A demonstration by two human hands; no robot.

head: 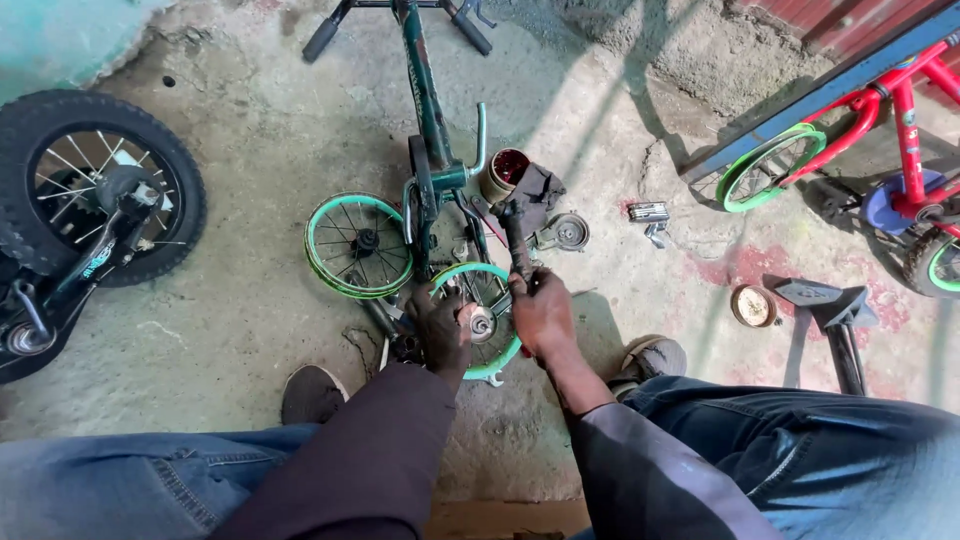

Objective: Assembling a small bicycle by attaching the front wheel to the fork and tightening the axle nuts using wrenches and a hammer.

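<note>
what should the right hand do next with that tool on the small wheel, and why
Probably turn the dark tool a little further: the right hand grips its handle, while the left hand steadies the green-rimmed wheel at its hub.

Seated above a concrete floor (250,330), a person works on a small green bicycle frame (430,110) lying upended. The left hand (442,330) presses on the hub of a green-rimmed wheel (487,318), while the right hand (541,312) grips a dark tool handle (518,240) just beside it. A second green-rimmed wheel (358,245) lies to the left, a black-tyred wheel (100,190) farther off, and a red bicycle (900,120) at right
</note>
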